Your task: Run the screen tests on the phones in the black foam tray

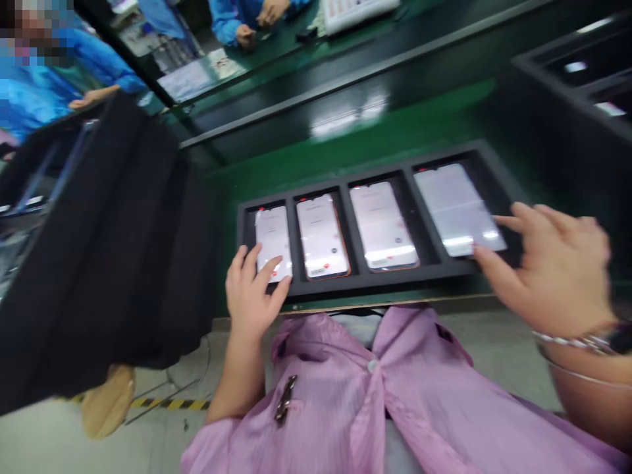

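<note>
A black foam tray lies in front of me with several smartphones in its compartments, their screens lit white. My left hand rests at the leftmost smartphone, fingers spread over its lower half. The two middle smartphones, one with an orange edge and the other to its right, have no hand on them. At the rightmost smartphone, my right hand has its thumb by the bottom edge and a finger by the right edge. Those fingers are apart, and no firm grip shows.
Stacked black foam trays stand on the left. Another dark tray with devices sits at the right. Beyond a dark rail, co-workers in blue sleeves are at the green bench. A round stool seat is low left.
</note>
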{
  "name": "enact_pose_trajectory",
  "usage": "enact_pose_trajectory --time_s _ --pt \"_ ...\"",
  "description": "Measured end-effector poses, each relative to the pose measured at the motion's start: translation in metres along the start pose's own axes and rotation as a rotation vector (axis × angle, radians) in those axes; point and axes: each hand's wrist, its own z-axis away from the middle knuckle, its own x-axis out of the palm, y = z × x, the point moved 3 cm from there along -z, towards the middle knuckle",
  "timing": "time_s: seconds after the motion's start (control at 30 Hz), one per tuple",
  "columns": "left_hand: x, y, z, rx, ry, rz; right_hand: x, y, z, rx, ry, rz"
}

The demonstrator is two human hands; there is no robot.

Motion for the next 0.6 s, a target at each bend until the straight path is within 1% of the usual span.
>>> enact_pose_trajectory --time_s 0.1,0.2,0.33,0.43,0.5,0.53,0.57,0.6 --pt "0.002 0.000 0.000 -0.023 -0.016 -0.015 -0.008 -0.011 -0.006 -0.040 0.043 -0.008" --pt "0.003 0.001 0.000 -0.064 0.004 0.015 -0.012 -0.009 -0.006 -0.070 0.054 -0.009" --pt "0.005 0.001 0.000 -0.126 0.043 0.049 -0.008 -0.003 -0.005 -0.099 0.041 -0.033" --pt "0.001 -0.001 0.005 -0.134 0.090 0.123 -0.005 -0.004 -0.006 -0.117 0.032 -0.061" --pt "-0.008 0.000 0.013 -0.122 0.111 0.311 -0.013 -0.006 -0.005 -0.110 0.073 -0.073" --pt "-0.013 0.002 0.018 -0.103 0.088 0.469 -0.021 -0.009 -0.003 -0.121 0.103 -0.127" --pt "-0.016 0.006 0.023 -0.064 0.025 0.656 -0.029 -0.013 0.001 -0.154 0.120 -0.221" --pt "-0.019 0.012 0.028 -0.002 -0.089 0.847 -0.038 -0.019 0.006 -0.209 0.111 -0.340"
